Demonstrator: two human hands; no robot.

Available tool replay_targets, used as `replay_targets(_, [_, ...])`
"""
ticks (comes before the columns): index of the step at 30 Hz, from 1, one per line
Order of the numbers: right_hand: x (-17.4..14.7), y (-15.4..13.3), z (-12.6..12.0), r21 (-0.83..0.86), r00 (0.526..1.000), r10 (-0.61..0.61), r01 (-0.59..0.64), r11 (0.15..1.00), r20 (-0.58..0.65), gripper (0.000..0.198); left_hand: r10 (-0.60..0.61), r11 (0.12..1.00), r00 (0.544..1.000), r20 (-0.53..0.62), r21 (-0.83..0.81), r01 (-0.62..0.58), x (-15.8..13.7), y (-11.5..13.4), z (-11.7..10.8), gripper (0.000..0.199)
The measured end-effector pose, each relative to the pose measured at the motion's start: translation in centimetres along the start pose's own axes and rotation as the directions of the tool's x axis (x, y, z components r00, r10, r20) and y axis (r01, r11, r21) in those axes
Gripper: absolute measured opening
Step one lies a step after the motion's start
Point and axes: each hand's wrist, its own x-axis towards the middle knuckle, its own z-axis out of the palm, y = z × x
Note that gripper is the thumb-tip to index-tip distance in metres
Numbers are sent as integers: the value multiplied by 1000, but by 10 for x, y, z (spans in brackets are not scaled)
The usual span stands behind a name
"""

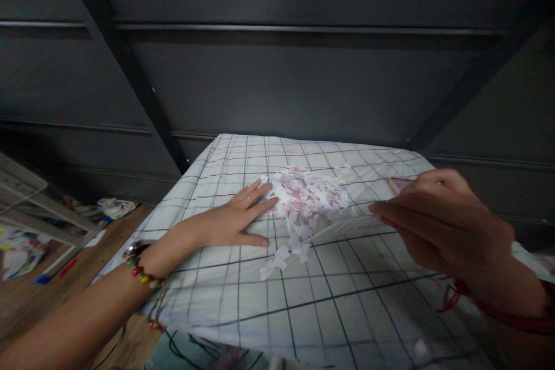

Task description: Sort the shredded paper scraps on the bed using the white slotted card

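Observation:
A heap of small torn paper scraps (303, 191), white with some pink, lies on the checked tablecloth (243, 295). My left hand (238, 217) rests flat on the cloth with fingers spread, its fingertips at the heap's left edge. Over the cloth on the right, my right hand (446, 225) is closed, pinching one end of a thin white ribbed strip (347, 226). The strip's far end slants down to the near side of the scraps. It is blurred, and I cannot tell its kind. Several loose scraps (277, 259) trail toward me.
A phone-like pink-edged object (399, 184) lies partly hidden behind my right hand. Dark panels (277, 81) stand along the table's far edge. To the left are a white metal frame (47, 222) and litter on the wooden floor (117, 231). Black cables (182, 350) hang near the front edge.

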Motion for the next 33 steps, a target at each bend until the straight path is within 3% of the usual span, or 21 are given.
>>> replay_targets(3, [5, -3, 1, -20, 995, -93, 92, 996, -43, 22, -3, 1000, 1000, 9, 9, 2, 0, 1, -1, 77])
replay_targets(7, [4, 0, 2, -43, 993, -117, 115, 992, -25, 21, 5, 1000, 1000, -5, 8, -5, 0, 1, -1, 77])
replay_targets(23, [5, -9, 1, -29, 996, -57, 55, 998, -72, 22, 8, 1000, 1000, -1, 14, -8, -1, -2, 1, 76])
replay_targets(33, [0, -2, 4, -18, 994, -88, 87, 996, -57, 24, 24, 1000, 999, -24, 17, -23, -1, 0, -1, 76])
